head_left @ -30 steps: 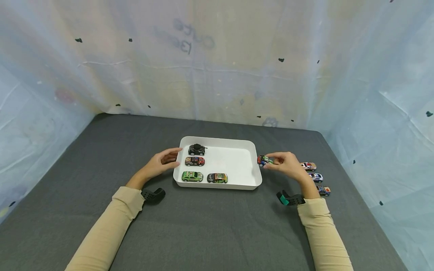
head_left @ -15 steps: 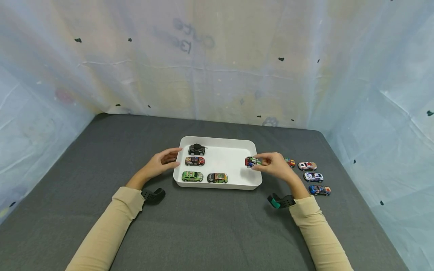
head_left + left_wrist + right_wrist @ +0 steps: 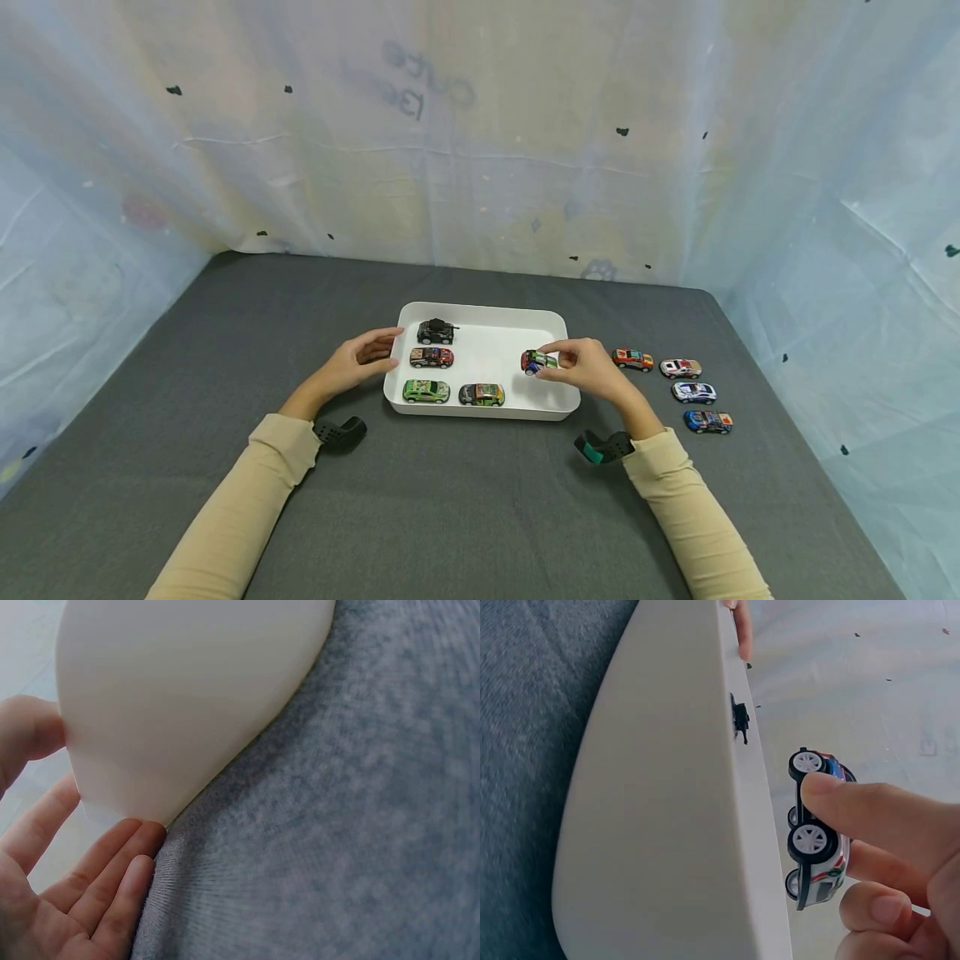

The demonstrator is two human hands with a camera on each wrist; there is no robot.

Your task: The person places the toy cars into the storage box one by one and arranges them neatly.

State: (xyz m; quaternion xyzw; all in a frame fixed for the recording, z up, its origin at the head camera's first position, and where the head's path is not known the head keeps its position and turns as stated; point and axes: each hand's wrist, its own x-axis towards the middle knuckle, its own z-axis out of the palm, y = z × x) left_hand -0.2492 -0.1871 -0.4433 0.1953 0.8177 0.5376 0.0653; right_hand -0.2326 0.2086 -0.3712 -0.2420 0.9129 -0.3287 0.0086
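Observation:
My right hand (image 3: 587, 365) pinches a small toy car (image 3: 537, 361) between thumb and fingers, over the right half of a white tray (image 3: 517, 412). In the right wrist view the held toy car (image 3: 819, 825) shows its white-spoked wheels, above the tray's rim. At the tray's left end rests my left hand (image 3: 360, 354), its fairly straight fingers (image 3: 97, 870) touching the outer wall. Inside the tray stand a black toy vehicle (image 3: 436, 332), a dark red car (image 3: 431, 357), a green car (image 3: 426, 391) and a multicoloured car (image 3: 482, 394).
Right of the tray, on the grey cloth (image 3: 480, 508), stand a red-orange car (image 3: 632, 359), a white-and-red car (image 3: 680, 368), a white-and-blue car (image 3: 693, 392) and a blue car (image 3: 708, 422). A pale curtain (image 3: 480, 167) hangs behind the table.
My right hand has carried the toy car leftward from the tray's right rim to over its inside. The cars on the right have come into full view. The left hand stays put.

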